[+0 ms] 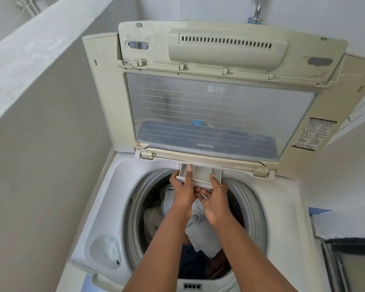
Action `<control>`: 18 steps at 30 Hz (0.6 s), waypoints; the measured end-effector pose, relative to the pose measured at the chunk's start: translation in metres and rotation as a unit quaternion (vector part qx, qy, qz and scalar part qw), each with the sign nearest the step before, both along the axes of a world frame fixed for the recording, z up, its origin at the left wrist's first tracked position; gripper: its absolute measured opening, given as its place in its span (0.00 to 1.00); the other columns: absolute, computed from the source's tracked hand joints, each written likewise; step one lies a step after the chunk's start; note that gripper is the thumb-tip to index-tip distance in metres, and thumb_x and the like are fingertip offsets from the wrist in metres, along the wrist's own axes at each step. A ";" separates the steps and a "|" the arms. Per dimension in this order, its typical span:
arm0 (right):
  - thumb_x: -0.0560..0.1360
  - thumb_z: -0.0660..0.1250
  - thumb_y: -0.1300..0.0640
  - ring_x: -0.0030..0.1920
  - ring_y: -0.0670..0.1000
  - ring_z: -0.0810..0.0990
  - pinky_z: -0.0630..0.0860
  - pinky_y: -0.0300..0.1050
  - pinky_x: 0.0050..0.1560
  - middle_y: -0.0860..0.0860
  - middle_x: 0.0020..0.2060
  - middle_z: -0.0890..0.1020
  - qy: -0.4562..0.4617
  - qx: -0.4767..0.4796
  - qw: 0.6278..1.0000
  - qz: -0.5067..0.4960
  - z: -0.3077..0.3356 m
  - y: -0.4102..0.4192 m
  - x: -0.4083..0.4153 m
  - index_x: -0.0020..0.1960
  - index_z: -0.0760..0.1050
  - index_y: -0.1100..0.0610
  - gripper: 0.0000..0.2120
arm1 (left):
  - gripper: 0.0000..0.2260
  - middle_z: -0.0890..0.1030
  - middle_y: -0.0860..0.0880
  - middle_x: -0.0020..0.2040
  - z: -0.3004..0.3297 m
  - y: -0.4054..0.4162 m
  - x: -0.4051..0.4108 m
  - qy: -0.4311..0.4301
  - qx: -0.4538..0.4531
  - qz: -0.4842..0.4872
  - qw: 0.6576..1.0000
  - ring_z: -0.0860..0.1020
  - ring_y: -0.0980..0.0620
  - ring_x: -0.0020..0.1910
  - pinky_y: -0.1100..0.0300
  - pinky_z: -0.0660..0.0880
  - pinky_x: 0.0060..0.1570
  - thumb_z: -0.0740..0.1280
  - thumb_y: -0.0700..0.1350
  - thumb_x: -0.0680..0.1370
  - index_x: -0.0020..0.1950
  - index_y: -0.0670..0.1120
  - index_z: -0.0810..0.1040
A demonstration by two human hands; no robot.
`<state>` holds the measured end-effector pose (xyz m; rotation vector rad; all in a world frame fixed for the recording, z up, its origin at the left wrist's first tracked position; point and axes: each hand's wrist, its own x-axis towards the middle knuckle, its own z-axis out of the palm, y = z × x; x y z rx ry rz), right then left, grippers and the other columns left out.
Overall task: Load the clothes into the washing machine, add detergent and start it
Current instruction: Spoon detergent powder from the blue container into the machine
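Note:
A white top-loading washing machine (pixel 105 199) fills the view, its folding lid (pixel 209 114) standing open. Clothes (pixel 202 232) lie in the drum: pale grey, cream and dark blue pieces. At the back rim a small white detergent drawer (pixel 200 173) is pulled out over the drum. My left hand (pixel 182 194) grips the drawer's left side, thumb on top and fingers underneath. My right hand (pixel 215 199) holds its right front edge the same way, fingers curled under it.
A beige wall (pixel 40 165) runs close along the left. A tap with blue fitting (pixel 255 16) sits above the lid. A dark-framed opening (pixel 350 264) is at the lower right. A lint-covered recess (pixel 105 251) marks the machine's left top.

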<state>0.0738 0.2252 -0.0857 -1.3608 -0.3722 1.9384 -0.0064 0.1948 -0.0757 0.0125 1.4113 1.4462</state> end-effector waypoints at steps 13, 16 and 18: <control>0.77 0.70 0.50 0.55 0.54 0.82 0.79 0.46 0.48 0.57 0.64 0.76 -0.027 0.012 0.999 0.043 0.019 -0.004 0.013 0.73 0.64 0.52 0.28 | 0.31 0.75 0.44 0.63 0.015 -0.018 0.001 0.001 0.023 -0.022 0.999 0.81 0.46 0.53 0.51 0.80 0.55 0.68 0.53 0.78 0.75 0.60 0.54; 0.77 0.70 0.51 0.56 0.54 0.80 0.78 0.47 0.49 0.56 0.61 0.77 -0.047 -0.006 0.997 0.055 0.022 -0.011 0.018 0.74 0.63 0.53 0.29 | 0.34 0.71 0.48 0.65 0.020 -0.025 0.004 0.025 0.007 -0.008 1.000 0.80 0.46 0.57 0.49 0.79 0.57 0.66 0.55 0.79 0.76 0.63 0.47; 0.77 0.70 0.51 0.57 0.53 0.80 0.77 0.47 0.49 0.55 0.60 0.78 -0.067 -0.018 0.995 0.076 0.028 -0.020 0.023 0.74 0.64 0.55 0.29 | 0.34 0.70 0.49 0.65 0.024 -0.035 0.011 0.043 -0.008 -0.013 0.999 0.79 0.46 0.59 0.48 0.79 0.57 0.65 0.54 0.80 0.77 0.63 0.45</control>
